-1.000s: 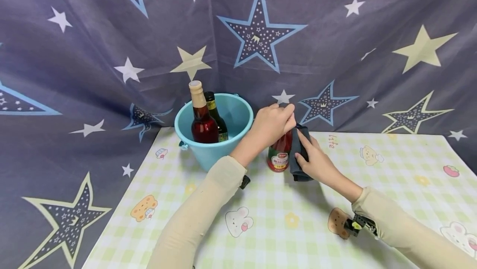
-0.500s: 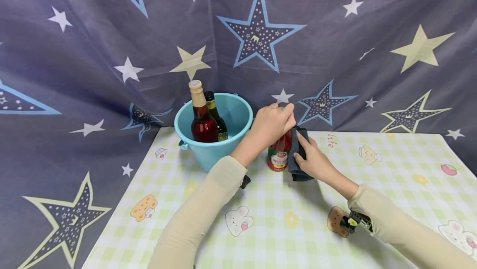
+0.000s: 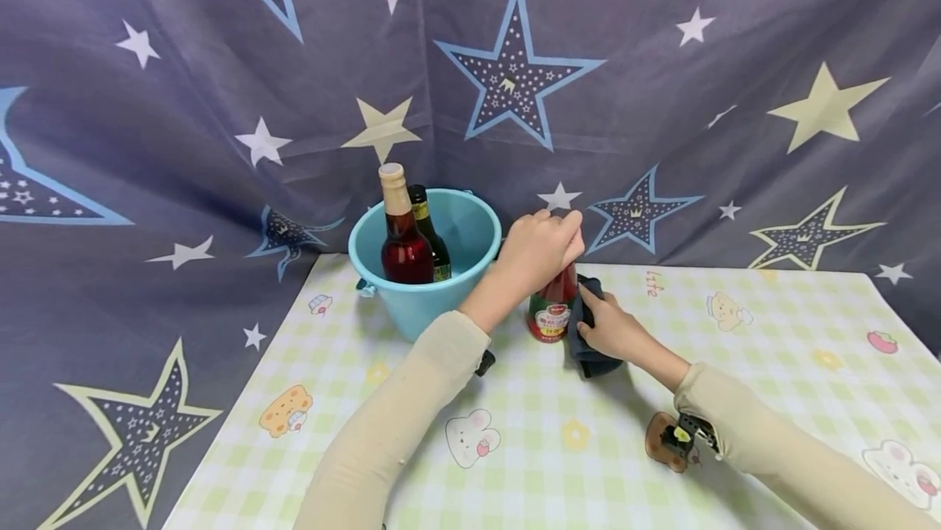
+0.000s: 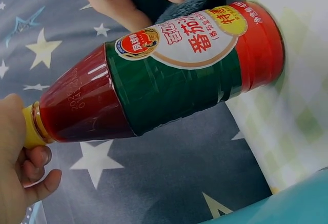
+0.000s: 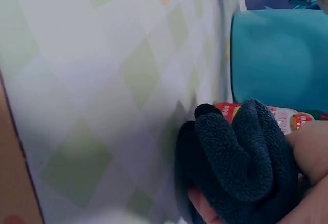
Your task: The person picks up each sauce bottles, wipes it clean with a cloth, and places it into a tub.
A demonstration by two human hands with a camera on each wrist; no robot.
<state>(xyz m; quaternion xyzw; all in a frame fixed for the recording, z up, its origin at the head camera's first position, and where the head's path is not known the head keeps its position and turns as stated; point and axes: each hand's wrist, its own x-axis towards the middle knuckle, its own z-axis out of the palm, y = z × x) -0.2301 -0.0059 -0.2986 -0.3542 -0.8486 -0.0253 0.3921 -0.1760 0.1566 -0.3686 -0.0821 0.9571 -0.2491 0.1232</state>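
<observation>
A red ketchup bottle with a green and white label and a yellow cap stands upright on the table. My left hand grips it by the cap from above. In my right hand is a folded dark blue-grey towel, held against the right side of the bottle low on its body. Thumb and fingers wrap the towel's near side in the right wrist view. The left hand covers the bottle's top in the head view, and the towel hides part of the label in the right wrist view.
A light blue bucket stands left of the ketchup bottle, close to the left forearm. Inside it are a red-brown bottle with a cream neck and a dark green bottle. Behind the checked tablecloth hangs a star-patterned curtain.
My right hand has slid the towel down along the bottle, toward its base. The left hand keeps its hold on the cap. The head view has tilted slightly.
</observation>
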